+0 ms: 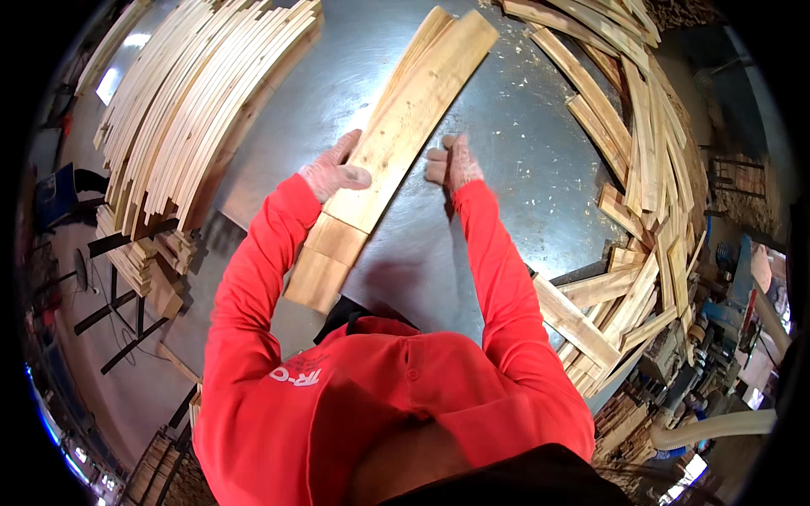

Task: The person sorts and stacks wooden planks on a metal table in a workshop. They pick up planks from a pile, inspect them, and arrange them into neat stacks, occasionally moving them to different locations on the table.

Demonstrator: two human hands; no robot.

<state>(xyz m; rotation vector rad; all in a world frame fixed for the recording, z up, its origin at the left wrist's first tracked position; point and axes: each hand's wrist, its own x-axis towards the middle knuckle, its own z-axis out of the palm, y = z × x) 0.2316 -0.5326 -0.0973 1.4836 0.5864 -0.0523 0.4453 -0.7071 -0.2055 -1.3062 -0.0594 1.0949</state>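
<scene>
Several wooden boards lie stacked in front of me, slanting away to the upper right. The top board (422,110) shows knots, and another board (413,51) fans out from under its far left side. At the near end, staggered board ends (325,261) stick out below the top one. My left hand (336,169), in a pale glove, grips the stack's left edge, thumb over the top face. To the right of the stack my right hand (456,162), also gloved, hovers apart from the boards with its fingers curled; nothing shows in them.
Beneath the boards is a grey metal tabletop (523,169) with wood chips on it. A neat row of long boards (202,101) stands at the left. A jumbled pile of boards (650,160) lines the right side. A pale hose (717,430) runs at the lower right.
</scene>
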